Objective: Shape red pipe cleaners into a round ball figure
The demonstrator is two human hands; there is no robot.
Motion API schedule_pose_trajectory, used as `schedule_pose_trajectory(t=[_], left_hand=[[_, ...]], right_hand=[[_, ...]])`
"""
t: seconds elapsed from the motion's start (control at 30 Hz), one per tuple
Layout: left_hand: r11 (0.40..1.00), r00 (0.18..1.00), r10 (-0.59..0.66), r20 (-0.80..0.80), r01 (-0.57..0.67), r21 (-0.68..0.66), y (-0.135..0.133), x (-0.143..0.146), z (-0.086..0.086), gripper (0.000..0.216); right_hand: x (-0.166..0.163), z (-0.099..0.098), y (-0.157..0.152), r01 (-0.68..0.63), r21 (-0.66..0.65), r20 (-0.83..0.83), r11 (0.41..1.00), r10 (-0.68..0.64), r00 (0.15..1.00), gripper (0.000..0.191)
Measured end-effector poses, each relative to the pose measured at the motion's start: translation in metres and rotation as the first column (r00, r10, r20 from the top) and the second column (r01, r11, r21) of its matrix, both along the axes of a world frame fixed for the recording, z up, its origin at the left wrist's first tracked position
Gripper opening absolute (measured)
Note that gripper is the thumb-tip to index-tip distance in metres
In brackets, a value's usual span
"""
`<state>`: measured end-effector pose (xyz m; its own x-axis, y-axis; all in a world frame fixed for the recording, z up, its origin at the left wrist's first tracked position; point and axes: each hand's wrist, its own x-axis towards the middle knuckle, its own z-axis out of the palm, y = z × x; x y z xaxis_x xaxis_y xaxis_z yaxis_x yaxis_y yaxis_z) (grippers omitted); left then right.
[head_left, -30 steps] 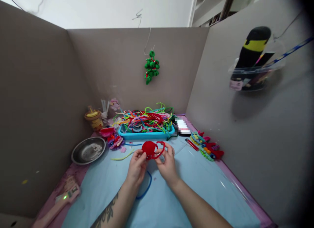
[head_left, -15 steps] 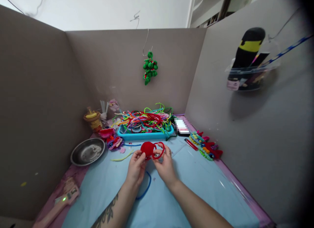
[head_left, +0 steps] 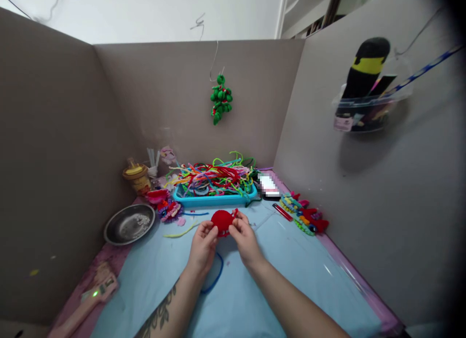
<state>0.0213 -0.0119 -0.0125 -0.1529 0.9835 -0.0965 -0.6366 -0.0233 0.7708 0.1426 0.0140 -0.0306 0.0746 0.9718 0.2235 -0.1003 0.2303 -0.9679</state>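
Observation:
A round red piece of fuzzy chenille stem point(head_left: 221, 221) is held up over the middle of the table. My left hand point(head_left: 204, 245) pinches its left edge between thumb and fingers. On the other side, my right hand point(head_left: 248, 241) is closed on the right edge, where a short bit of red stem sticks up above the fingertips. The undersides of the fingers are hidden. A curved blue stem point(head_left: 219, 276) lies on the table below my hands, and a pale yellow one point(head_left: 180, 233) rests left of them.
Behind my hands stands a blue tray point(head_left: 214, 201) heaped with colourful stems point(head_left: 218, 175). A metal bowl point(head_left: 120, 226) and a pink tool with a green light point(head_left: 98, 292) are at left. To the right lie a phone point(head_left: 270, 187), a red cutter point(head_left: 283, 212) and colourful fuzzy figures point(head_left: 309, 219).
The loose red loop at my right hand is no longer spread out. My right hand has closed in on the round piece's right edge, while my left hand keeps its hold.

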Motion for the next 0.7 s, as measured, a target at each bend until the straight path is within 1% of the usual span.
schedule_pose_trajectory(t=[0.1, 0.2, 0.33, 0.43, 0.5, 0.57, 0.63, 0.7], left_hand=[[0.999, 0.999, -0.052, 0.017, 0.052, -0.016, 0.000, -0.003, 0.001, 0.030], [0.994, 0.994, -0.106, 0.014, 0.106, -0.022, -0.002, -0.005, 0.002, 0.033], [0.985, 0.984, -0.170, -0.049, 0.168, -0.037, -0.004, -0.004, 0.003, 0.038], [0.979, 0.970, -0.201, -0.140, 0.194, -0.064, -0.004, -0.003, 0.004, 0.045], [0.991, 0.958, -0.131, -0.254, 0.118, -0.067, -0.003, -0.004, 0.003, 0.043], [1.000, 0.915, -0.004, -0.404, -0.001, -0.013, -0.001, -0.006, 0.001, 0.039], [0.994, 0.838, 0.104, -0.535, -0.066, 0.088, 0.001, -0.009, -0.002, 0.038], [0.982, 0.771, 0.151, -0.619, -0.048, 0.181, 0.002, -0.012, -0.004, 0.045]], right_hand=[[0.004, 0.003, 0.002, 0.048, -0.030, -0.001, 0.998, -0.048, 0.999, 0.015], [0.008, 0.005, 0.005, 0.074, -0.032, 0.014, 0.997, -0.073, 0.997, 0.018], [0.013, 0.003, 0.010, 0.092, -0.034, 0.024, 0.995, -0.091, 0.996, 0.019], [0.016, 0.003, 0.011, 0.141, 0.016, 0.075, 0.990, -0.142, 0.987, 0.016], [0.019, 0.007, 0.010, 0.194, 0.093, 0.156, 0.977, -0.207, 0.966, 0.012], [0.022, 0.012, 0.006, 0.217, 0.216, 0.268, 0.952, -0.272, 0.924, 0.010], [0.024, 0.019, 0.002, 0.162, 0.362, 0.384, 0.918, -0.306, 0.871, 0.010], [0.025, 0.023, -0.002, 0.065, 0.476, 0.475, 0.877, -0.319, 0.820, 0.012]])
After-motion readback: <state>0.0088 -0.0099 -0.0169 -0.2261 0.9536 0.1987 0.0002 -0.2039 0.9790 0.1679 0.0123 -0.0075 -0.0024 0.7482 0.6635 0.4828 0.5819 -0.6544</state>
